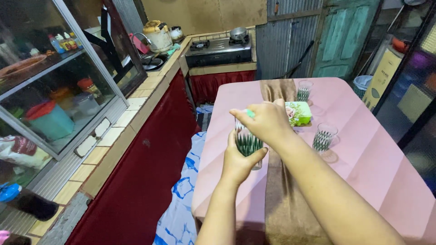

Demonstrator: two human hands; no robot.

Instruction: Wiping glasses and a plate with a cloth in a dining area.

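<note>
The left hand wraps a green-patterned glass steady while the right hand, fingers curled around something pale green, covers its mouth.

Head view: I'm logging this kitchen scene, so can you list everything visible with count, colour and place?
glass: 1, clear with green pattern, in left hand
glasses: 2, same pattern, on table, one far
box: 1, green floral, table centre
table: 1, pink cloth with brown runner
stove: 1, grey, back counter
pot: 1, metal, on stove
cabinet: 1, glass-fronted, left
left hand: grips glass from below
right hand: over glass rim, holding something green
</note>
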